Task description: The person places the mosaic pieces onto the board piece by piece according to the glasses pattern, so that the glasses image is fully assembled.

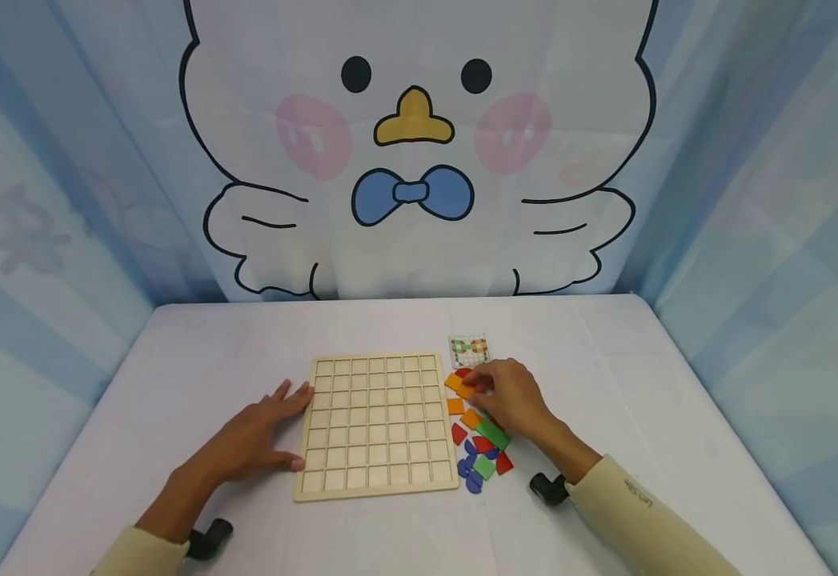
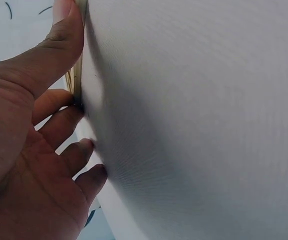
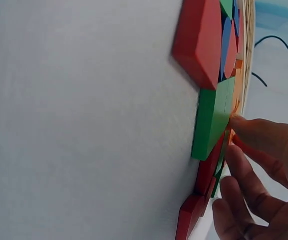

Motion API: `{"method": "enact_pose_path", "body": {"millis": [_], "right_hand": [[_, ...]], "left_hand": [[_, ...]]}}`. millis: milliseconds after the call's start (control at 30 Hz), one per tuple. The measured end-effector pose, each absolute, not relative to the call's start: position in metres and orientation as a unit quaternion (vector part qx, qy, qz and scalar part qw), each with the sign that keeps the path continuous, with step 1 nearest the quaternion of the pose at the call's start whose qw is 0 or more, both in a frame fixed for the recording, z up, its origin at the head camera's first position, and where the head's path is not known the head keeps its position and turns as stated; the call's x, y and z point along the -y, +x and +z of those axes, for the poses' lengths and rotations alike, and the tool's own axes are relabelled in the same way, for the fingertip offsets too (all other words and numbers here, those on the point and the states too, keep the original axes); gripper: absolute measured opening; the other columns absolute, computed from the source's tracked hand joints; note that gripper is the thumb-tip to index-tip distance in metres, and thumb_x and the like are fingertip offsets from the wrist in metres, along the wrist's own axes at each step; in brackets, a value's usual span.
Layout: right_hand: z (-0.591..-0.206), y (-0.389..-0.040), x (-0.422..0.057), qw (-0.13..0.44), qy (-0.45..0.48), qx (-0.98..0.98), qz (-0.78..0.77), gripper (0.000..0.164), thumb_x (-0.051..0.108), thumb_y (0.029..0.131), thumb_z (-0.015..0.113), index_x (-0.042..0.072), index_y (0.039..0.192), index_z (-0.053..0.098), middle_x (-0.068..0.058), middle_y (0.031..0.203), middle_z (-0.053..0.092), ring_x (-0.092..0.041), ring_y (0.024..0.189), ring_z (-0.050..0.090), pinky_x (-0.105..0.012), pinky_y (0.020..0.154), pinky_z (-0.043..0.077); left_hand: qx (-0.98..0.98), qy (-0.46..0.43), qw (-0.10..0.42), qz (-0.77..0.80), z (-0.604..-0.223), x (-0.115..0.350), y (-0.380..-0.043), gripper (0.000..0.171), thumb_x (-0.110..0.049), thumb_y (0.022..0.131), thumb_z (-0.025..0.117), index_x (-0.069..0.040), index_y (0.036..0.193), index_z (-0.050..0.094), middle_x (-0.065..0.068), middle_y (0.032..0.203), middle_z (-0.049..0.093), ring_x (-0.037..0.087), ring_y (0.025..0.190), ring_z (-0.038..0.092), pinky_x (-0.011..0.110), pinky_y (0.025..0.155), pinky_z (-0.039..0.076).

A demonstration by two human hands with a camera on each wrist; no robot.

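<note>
A square wooden grid board [image 1: 370,436] lies on the table, its cells bare. At its left edge my left hand [image 1: 246,444] rests with fingers spread, thumb and fingertips against the rim. In the left wrist view, the thumb [image 2: 59,45] lies along the board's side. My right hand [image 1: 514,396] reaches into the pile of coloured blocks right of the board, thumb and forefinger pinching an orange block [image 1: 466,391]. Just below that hand lies a green block [image 1: 493,434]. The right wrist view shows the thumb tip [image 3: 241,122] beside a green block [image 3: 214,117] and orange ones.
Red, blue and green pieces lie loose near the board's right edge, among them a red piece [image 1: 504,463] and a light green square [image 1: 484,467]. A small pattern card [image 1: 470,349] lies behind the pile. White cloth covers the table [image 1: 210,352]; a printed curtain [image 1: 419,256] hangs behind.
</note>
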State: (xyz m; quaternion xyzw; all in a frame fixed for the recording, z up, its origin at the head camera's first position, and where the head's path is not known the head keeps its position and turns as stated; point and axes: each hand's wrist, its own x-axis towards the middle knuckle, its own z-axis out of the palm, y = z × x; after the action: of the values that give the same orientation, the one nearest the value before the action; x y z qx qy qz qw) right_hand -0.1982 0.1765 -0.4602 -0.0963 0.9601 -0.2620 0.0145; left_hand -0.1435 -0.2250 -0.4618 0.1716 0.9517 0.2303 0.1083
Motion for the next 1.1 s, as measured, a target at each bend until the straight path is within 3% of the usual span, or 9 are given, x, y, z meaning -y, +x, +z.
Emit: {"method": "enact_pose_path", "body": {"millis": [300,667,1100], "right_hand": [[-0.459,-0.2,-0.175,0.04,-0.087,-0.956,-0.278,0.026,0.018,0.089,0.088,0.016,0.114,0.08,0.001,0.097,0.071,-0.017,0.09,0.059,-0.029,0.081,0.053],[-0.454,-0.209,-0.18,0.089,-0.104,-0.95,-0.279,0.021,0.021,0.087,0.09,0.019,0.105,0.078,0.003,0.089,0.068,-0.015,0.084,0.06,-0.024,0.073,0.055],[-0.45,-0.214,-0.187,0.076,-0.1,-0.941,-0.316,0.018,0.018,0.086,0.091,0.018,0.087,0.073,0.001,0.079,0.068,-0.016,0.073,0.061,-0.023,0.063,0.054]], "left_hand": [[-0.95,0.175,0.106,0.235,-0.461,0.227,-0.144,0.114,-0.044,0.072,0.095,-0.008,0.164,0.04,0.017,0.17,0.04,0.052,0.158,0.03,0.075,0.121,0.03],[-0.954,0.178,0.104,0.22,-0.461,0.227,-0.145,0.113,-0.045,0.071,0.095,-0.008,0.163,0.041,0.017,0.169,0.04,0.051,0.158,0.031,0.076,0.119,0.032],[-0.953,0.175,0.105,0.222,-0.463,0.226,-0.145,0.114,-0.046,0.07,0.095,-0.008,0.163,0.042,0.017,0.169,0.041,0.05,0.158,0.032,0.075,0.12,0.032]]}}
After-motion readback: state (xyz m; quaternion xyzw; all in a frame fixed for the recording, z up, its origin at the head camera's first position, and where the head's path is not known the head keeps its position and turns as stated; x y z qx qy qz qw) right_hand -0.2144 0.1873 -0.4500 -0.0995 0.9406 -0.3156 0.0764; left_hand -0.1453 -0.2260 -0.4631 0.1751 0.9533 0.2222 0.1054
